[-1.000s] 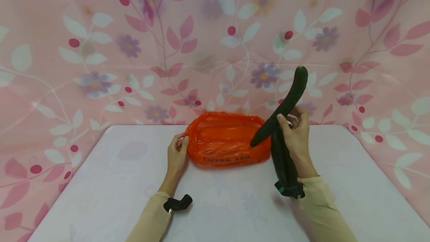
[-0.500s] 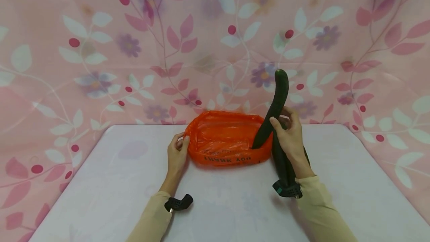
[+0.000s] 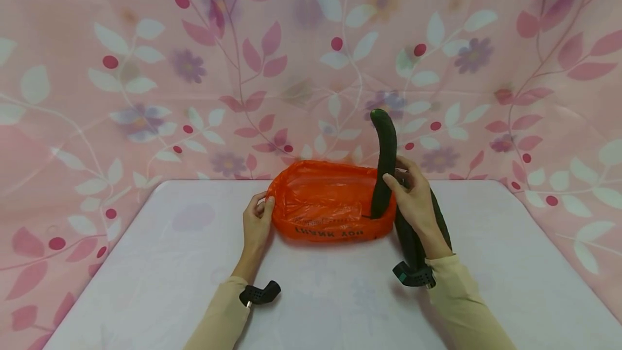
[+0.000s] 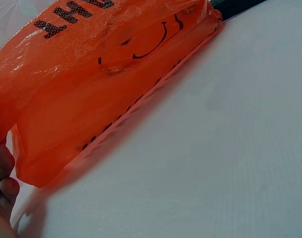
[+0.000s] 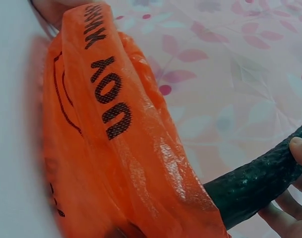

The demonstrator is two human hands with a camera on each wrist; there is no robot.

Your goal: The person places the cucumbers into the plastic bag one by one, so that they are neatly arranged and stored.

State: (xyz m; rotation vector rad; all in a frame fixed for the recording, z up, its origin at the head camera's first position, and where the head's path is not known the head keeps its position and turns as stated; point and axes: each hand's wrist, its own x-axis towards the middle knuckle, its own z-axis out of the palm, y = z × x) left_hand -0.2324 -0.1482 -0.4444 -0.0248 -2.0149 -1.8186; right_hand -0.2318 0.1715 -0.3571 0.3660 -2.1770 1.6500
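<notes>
An orange plastic bag [image 3: 335, 231] printed with dark letters stands with its mouth spread, near the table's back edge. My left hand [image 3: 256, 226] pinches the left side of its rim, thumb in front. In my right hand [image 3: 415, 201] is a long, dark green cucumber [image 3: 386, 145], gripped between thumb and fingers at the bag's right side. The cucumber stands nearly upright, its curved top above the hand. Its lower end is inside the bag's mouth; in the right wrist view the bag wall [image 5: 155, 173] hides that end.
More cucumbers [image 3: 442, 226] lie on the white-covered table [image 3: 316, 307] just right of the bag, partly hidden beneath my right hand and forearm. Behind the table hangs a pink floral cloth [image 3: 301, 69]. Each wrist wears a black camera [image 3: 259, 293].
My right hand has moved left toward the bag, swinging the cucumber from a rightward slant to nearly upright, its lower end slightly deeper in the mouth. My left hand stays at the rim.
</notes>
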